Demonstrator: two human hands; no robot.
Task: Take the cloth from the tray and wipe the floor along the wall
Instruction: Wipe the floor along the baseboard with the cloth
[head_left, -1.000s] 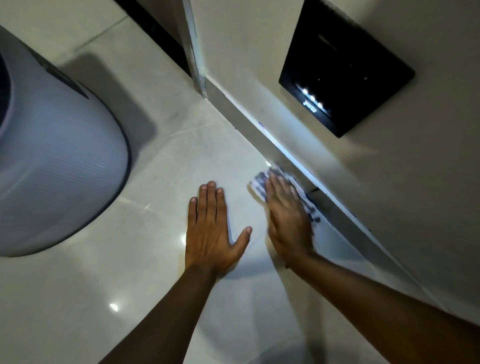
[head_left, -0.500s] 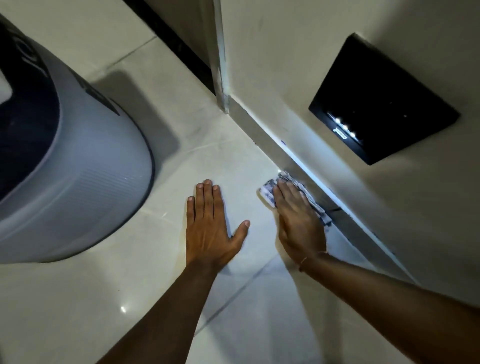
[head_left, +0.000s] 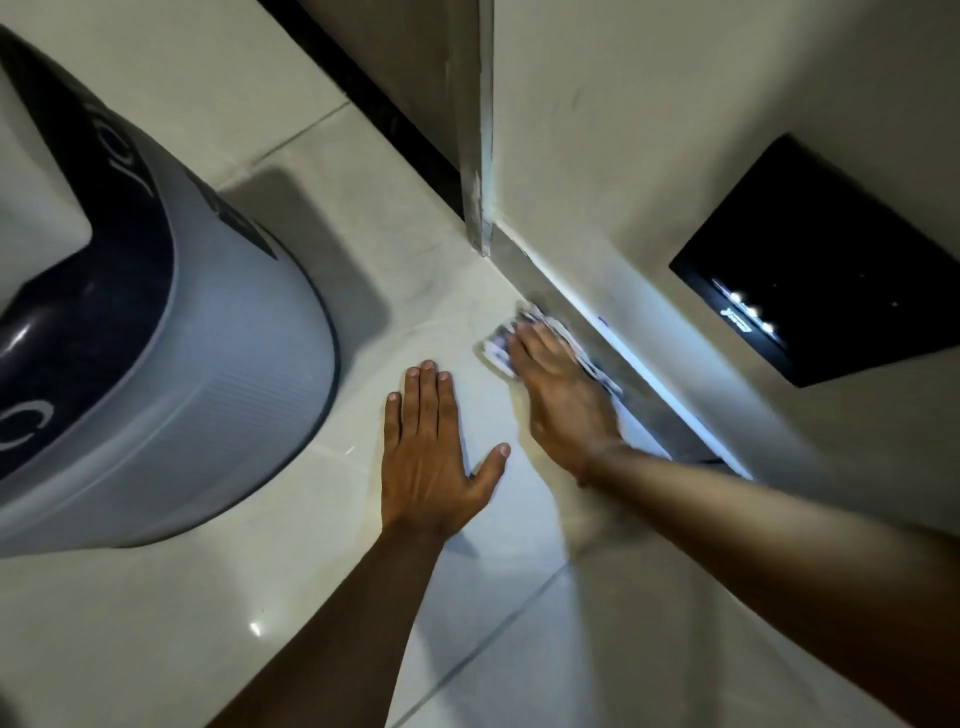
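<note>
A crumpled white-and-grey cloth lies on the pale tiled floor right against the grey skirting at the foot of the wall. My right hand presses flat on top of the cloth, covering most of it; only its far and wall-side edges show. My left hand rests flat on the floor beside it, fingers spread, holding nothing. No tray is in view.
A large grey and dark blue rounded appliance stands on the floor to the left. A black panel with small lights is set in the wall on the right. A door frame edge meets the wall corner ahead.
My right hand has slid the cloth forward along the skirting toward the corner by the door frame. The left hand stays planted on the floor.
</note>
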